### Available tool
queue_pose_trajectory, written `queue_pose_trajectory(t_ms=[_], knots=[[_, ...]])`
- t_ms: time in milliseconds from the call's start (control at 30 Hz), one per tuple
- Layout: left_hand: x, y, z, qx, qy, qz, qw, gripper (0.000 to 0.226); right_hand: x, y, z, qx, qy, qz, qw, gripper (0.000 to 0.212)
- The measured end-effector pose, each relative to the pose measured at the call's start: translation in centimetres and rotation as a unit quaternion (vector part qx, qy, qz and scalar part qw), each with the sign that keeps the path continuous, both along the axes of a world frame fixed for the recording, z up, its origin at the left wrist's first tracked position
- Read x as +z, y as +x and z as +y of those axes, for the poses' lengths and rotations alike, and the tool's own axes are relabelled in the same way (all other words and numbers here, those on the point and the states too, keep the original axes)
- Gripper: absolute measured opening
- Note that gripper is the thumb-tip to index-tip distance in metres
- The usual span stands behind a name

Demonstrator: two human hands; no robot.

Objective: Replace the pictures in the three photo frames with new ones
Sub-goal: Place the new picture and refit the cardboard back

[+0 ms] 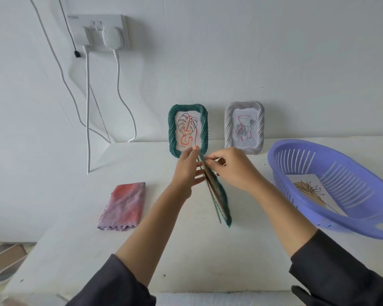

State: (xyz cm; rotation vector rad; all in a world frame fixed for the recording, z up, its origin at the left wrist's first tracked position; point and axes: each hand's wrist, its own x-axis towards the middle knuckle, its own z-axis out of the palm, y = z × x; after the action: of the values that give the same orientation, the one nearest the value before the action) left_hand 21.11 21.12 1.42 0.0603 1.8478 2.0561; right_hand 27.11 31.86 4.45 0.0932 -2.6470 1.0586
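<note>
Two bare hands meet in the middle of the picture, above a white bench (75, 239). Between them is a dark green photo frame (222, 202) with a twisted rope-like border, seen edge-on, with its lower end down near the bench. The left hand (187, 171) has its grip clamped on the left side of this frame, thumb at the top. The right hand (232, 171) pinches the upper edge of the same frame with curled fingers.

Behind the hands, a second green rope-border frame (187, 129) with a leaf drawing and a white rope-border frame (244, 127) with a rose drawing stand against the wall, near each other but apart. At the right, a purple slotted plastic basket (307, 142) holds a paper sheet with a plant drawing (312, 193). At the lower left, a folded pink and lilac cloth (123, 206) lies on the bench.
</note>
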Motion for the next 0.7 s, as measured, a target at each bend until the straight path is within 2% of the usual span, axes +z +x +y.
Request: queue_pose_trajectory(t_ms=[67, 167, 267, 367, 533, 700], knots=[[-0.3, -0.2, -0.4, 0.027, -0.016, 0.01, 0.999, 0.045, -1.0, -0.4, 0.2, 0.016, -0.052, -0.026, 0.998, 0.023], [-1.5, -0.6, -1.4, 0.051, -0.066, 0.024, 0.996, 0.049, -3.5, -0.7, 1.1, -0.027, -0.092, -0.067, 0.993, 0.028], [-3.4, -0.9, -2.2, 0.045, -0.143, 0.05, 0.987, 0.051, -7.0, -0.6, 2.2, -0.083, -0.059, -0.122, 0.987, 0.038], [-5.2, -0.4, -2.5, 0.032, -0.225, 0.091, 0.97, 0.051, -9.8, -0.3, 2.5, -0.09, -0.042, -0.162, 0.982, 0.049], [-7.2, 0.4, -2.3, 0.049, -0.311, 0.152, 0.937, 0.047, -12.5, 0.2, 2.3, -0.099, 0.074, -0.182, 0.976, 0.053], [-8.8, 0.2, -2.0, 0.016, -0.399, 0.174, 0.9, 0.05, -13.2, 0.1, 2.2, -0.116, 0.104, -0.172, 0.973, 0.054]])
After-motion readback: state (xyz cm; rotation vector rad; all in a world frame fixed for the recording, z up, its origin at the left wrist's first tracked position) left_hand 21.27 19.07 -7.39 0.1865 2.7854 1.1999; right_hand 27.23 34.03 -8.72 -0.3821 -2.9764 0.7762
